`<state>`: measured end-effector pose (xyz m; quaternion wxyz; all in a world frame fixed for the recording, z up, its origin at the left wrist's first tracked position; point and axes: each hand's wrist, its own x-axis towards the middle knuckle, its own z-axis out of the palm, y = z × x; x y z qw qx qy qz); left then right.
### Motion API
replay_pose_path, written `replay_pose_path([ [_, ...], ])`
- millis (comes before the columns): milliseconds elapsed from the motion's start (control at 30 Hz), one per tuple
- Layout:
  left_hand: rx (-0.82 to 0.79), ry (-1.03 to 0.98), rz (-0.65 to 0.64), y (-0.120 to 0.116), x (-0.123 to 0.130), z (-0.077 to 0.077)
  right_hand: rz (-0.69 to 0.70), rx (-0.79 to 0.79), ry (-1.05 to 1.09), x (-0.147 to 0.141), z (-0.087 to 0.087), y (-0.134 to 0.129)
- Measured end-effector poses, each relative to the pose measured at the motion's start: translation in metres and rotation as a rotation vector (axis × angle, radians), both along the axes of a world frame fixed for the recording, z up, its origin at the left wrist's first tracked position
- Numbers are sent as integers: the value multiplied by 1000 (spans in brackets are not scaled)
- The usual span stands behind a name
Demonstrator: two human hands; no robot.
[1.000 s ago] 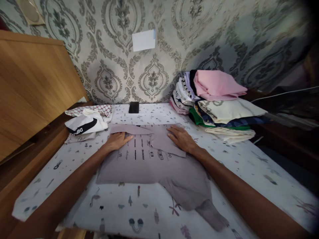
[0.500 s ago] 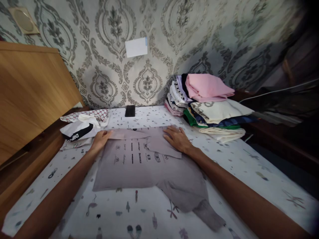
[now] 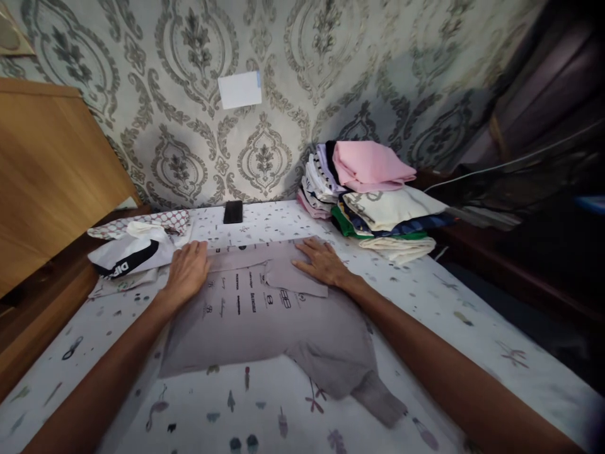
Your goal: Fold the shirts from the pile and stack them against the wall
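Note:
A greyish-mauve long-sleeved shirt (image 3: 236, 343) with rows of dark printed lettering lies flat on the bed. Its far side is folded over toward me, and that sleeve lies across the print. The near sleeve trails loosely to the lower right. My left hand (image 3: 188, 271) rests palm down on the far left corner at the hem, its fingers laid out over the fold. At the shoulder end, my right hand (image 3: 324, 261) presses flat on the folded part with its fingers spread. Neither hand grips the cloth.
Folded clothes stand in stacks at the back right, a pink garment (image 3: 371, 165) on top. More folded clothes (image 3: 137, 249) lie at the left. A black phone-like object (image 3: 233, 212) lies near the wall. A wooden cabinet (image 3: 57, 183) borders the left side.
My left hand has gone from holding the hem corner by the fingertips to lying over it. My right hand stays on the shoulder end. The whole view has shifted slightly.

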<state>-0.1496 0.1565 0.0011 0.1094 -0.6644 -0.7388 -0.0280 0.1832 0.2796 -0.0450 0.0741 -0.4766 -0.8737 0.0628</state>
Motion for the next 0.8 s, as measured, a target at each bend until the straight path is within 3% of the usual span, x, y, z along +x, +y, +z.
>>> replay_pose_path([
  [67, -78, -119, -194, 7, 9, -8, -14, -22, -22, 0, 4, -4],
  [133, -194, -200, -252, 15, 8, -18, -23, -45, -38, 1, 8, -7],
  [300, -236, -158, -75, 22, -19, -34, -113, -86, -10, 9, 10, 0],
  [467, -157, -93, 67, -7, -31, -22, -170, -37, 153, 39, 12, -9],
  [533, -107, -82, 27, -29, -26, -12, -109, -3, 235, 61, 18, -35],
  [600, -105, -158, -119, -55, -18, -2, -42, -26, 293, 84, 29, -75],
  [700, -250, -362, -353, -94, -4, 8, 11, -195, 328, 108, 45, -147],
  [800, -373, -407, -441, -122, 8, 7, 32, -266, 281, 117, 46, -207],
])
